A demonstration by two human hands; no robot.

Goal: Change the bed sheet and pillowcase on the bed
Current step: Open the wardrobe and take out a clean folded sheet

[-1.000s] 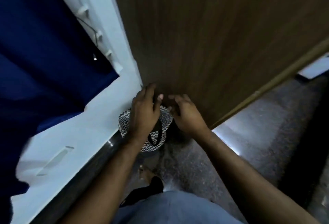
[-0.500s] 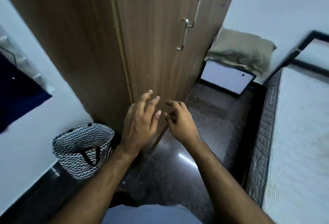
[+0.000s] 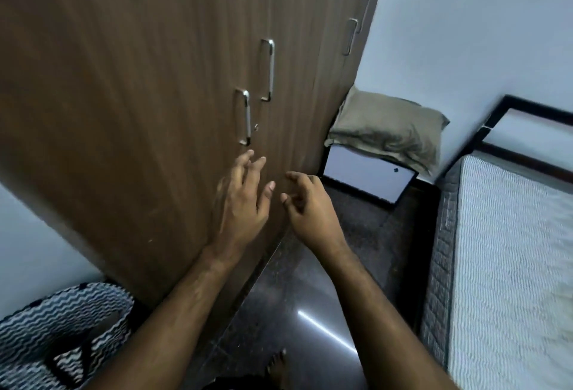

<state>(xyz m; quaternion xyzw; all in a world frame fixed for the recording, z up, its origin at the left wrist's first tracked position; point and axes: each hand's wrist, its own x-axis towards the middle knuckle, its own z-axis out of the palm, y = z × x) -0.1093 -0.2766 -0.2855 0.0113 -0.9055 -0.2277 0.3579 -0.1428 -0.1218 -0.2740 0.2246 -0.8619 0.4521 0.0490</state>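
A bare quilted mattress lies at the right in a dark bed frame. An olive-brown pillow rests on a white box against the far wall. My left hand is open, fingers spread, just below the metal handle of the brown wardrobe. My right hand hovers beside it, fingers loosely curled and empty, in front of the wardrobe's lower edge. Neither hand touches the handle.
A black-and-white zigzag laundry basket stands at the lower left against the wardrobe's side. A second handle and another pair sit further along the doors. Dark glossy floor runs between wardrobe and bed; my bare foot shows below.
My view has swung up and right from the basket to the wardrobe doors and bed. Both hands have left the basket and risen toward the door handles, still empty.
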